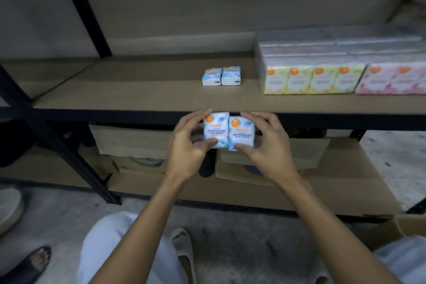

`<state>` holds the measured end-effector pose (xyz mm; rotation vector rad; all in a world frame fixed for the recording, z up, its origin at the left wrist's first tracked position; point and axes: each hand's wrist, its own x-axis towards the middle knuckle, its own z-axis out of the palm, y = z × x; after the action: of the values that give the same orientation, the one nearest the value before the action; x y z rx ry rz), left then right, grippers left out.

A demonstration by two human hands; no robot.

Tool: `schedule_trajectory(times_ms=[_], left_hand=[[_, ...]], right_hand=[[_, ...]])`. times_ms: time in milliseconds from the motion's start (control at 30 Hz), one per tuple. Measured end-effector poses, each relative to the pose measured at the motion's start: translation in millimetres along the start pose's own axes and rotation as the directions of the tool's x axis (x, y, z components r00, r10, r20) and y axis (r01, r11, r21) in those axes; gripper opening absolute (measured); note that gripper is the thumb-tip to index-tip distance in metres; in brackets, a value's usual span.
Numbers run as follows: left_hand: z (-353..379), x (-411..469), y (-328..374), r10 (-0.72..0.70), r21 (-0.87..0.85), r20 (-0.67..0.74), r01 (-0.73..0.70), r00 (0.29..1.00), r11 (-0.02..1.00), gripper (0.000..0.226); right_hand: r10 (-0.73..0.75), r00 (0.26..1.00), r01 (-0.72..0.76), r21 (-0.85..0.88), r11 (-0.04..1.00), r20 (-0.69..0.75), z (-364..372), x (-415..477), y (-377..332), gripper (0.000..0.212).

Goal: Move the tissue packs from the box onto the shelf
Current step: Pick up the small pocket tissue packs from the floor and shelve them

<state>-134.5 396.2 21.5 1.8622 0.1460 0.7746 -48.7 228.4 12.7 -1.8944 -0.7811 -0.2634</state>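
Note:
Two small blue-and-white mini tissue packs are held side by side just below the front edge of the brown shelf board (143, 96). My left hand (187, 145) grips the left tissue pack (215, 130); my right hand (268, 143) grips the right tissue pack (242, 133). Two more blue mini packs (221, 76) stand together on the shelf, further back. A corner of the cardboard box (405, 226) shows at the lower right edge; its inside is out of view.
Wrapped yellow packs (309, 79) and pink packs (391, 80) fill the shelf's right side. Black metal frame posts (87, 13) run at the left. Cardboard boxes (131, 143) sit on the lower shelf. My knees and a sandal (182, 244) are below; another person's foot (36, 263) is at bottom left.

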Motion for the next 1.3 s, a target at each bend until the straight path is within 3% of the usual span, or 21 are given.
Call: schedule_trajectory(times_ms=[233,333,567,733,900,1000,1133,1300], left_hand=[[-13.0,52.4,20.1,-0.072,-0.069,0.008,0.073,0.997,0.995,0.058],[-14.8,75.8,17.8,-0.108,0.001,0.044,0.108,0.993,0.994,0.055],[-18.5,118.1,0.5,-0.196,0.153,0.095,0.180,0.976,0.972,0.042],[-16.9,128.8,-4.9,-0.272,0.269,0.128,0.231,0.954,0.935,0.030],[-15.8,123.8,-1.3,-0.253,0.279,0.097,0.218,0.963,0.935,0.030],[-14.5,116.0,1.0,-0.191,0.249,0.155,0.149,0.969,0.957,0.039],[-10.3,112.6,-0.7,-0.095,0.362,0.144,0.036,0.985,0.931,0.046],[-7.5,116.6,-1.4,-0.054,0.394,0.108,0.008,0.993,0.919,0.043]], right_hand=[[-0.029,0.999,0.028,-0.033,0.999,-0.030,-8.3,55.8,-27.2,0.077],[-0.017,1.000,0.015,-0.072,0.997,-0.027,-4.0,79.0,-27.8,0.072],[0.168,0.981,-0.160,-0.089,0.983,0.093,1.9,114.8,-24.4,0.074],[0.248,0.955,-0.224,-0.150,0.963,0.163,2.0,120.4,-18.9,0.060],[0.204,0.970,-0.173,-0.211,0.962,0.134,2.4,119.4,-16.7,0.051],[0.150,0.980,-0.118,-0.226,0.967,0.131,0.5,111.9,-20.1,0.054],[0.129,0.970,-0.062,-0.305,0.950,0.208,4.3,106.0,-20.5,0.057],[0.135,0.969,-0.057,-0.345,0.937,0.207,6.5,110.0,-20.0,0.054]])
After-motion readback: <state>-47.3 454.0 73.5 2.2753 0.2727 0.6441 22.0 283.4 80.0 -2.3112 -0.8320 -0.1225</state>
